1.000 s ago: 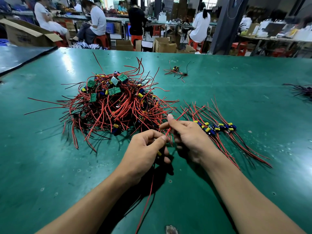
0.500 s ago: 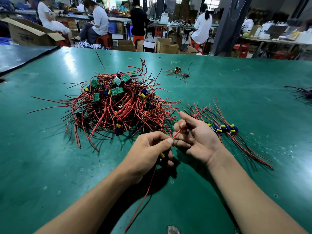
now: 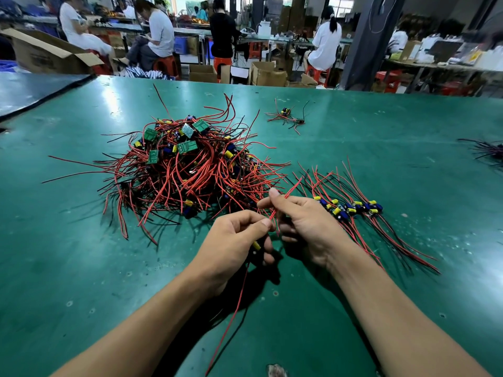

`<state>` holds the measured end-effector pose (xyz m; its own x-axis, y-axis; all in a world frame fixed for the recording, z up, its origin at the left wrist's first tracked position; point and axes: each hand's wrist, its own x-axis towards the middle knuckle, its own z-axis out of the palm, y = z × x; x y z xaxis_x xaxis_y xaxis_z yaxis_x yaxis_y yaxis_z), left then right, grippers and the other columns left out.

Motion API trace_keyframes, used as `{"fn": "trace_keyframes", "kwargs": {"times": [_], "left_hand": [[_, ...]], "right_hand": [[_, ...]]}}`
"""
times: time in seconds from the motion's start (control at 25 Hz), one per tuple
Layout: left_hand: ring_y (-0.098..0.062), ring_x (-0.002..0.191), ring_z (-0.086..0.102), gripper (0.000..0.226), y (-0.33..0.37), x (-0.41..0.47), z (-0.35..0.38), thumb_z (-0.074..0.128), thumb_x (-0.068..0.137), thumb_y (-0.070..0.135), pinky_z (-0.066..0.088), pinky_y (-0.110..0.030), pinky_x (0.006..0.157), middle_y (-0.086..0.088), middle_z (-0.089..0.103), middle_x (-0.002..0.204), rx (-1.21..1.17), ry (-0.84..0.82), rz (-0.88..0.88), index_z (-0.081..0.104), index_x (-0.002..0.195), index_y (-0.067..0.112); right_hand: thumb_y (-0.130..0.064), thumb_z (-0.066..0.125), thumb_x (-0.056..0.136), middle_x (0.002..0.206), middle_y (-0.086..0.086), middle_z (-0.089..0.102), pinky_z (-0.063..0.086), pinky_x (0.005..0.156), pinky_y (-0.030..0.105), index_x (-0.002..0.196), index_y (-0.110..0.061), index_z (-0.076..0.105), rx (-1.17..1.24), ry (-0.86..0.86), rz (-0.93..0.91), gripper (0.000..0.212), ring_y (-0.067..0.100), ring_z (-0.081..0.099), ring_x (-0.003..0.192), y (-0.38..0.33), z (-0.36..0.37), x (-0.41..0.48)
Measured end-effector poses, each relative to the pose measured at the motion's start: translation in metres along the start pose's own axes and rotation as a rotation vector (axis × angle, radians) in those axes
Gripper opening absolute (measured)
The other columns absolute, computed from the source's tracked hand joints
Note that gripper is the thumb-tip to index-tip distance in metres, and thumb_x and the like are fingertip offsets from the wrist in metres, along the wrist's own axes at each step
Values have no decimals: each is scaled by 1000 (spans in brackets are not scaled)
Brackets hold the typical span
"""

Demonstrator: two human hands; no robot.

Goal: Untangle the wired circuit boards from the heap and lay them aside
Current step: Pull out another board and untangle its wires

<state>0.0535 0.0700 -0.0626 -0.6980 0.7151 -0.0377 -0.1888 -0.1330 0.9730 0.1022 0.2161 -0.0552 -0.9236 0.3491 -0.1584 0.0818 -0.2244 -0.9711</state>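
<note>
from the head view, you are early in the job: the heap (image 3: 187, 172) of red and black leads with green boards sits large on the tabletop (image 3: 81, 268) ahead and to your left, most of it yet to be sorted. to your right a short row of freed boards (image 3: 351, 209) lies laid out, bodies in a line and leads fanned roughly parallel, so a small share looks done. between the two, your left hand (image 3: 231, 246) has its fingers (image 3: 262, 223) curled round one wired board (image 3: 256, 245), only a yellow part of it showing, a long red lead hanging toward you. your right hand (image 3: 304, 227) pinches a red wire (image 3: 292, 189) between thumb and forefinger, the other fingers loosely curled. that wire passes close to the heap's near edge; whether it is free of the tangle i cannot tell. what is left, as i judge it: clear this one, set it with the row, then work through the bulk of the heap.
</note>
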Motion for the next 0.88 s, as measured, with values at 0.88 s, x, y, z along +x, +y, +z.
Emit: {"fn": "trace_keyframes", "kwargs": {"times": [0.88], "left_hand": [[-22,51,61,15,-2,-2,-1,58,95,11,51,-25,53,-12,65,63,42,-135,-17,66,86,2]], "right_hand": [[-61,50,95,52,-5,38,18,29,16,75,-9,61,314,246,134,57,2,21,30,-9,-13,6]]}}
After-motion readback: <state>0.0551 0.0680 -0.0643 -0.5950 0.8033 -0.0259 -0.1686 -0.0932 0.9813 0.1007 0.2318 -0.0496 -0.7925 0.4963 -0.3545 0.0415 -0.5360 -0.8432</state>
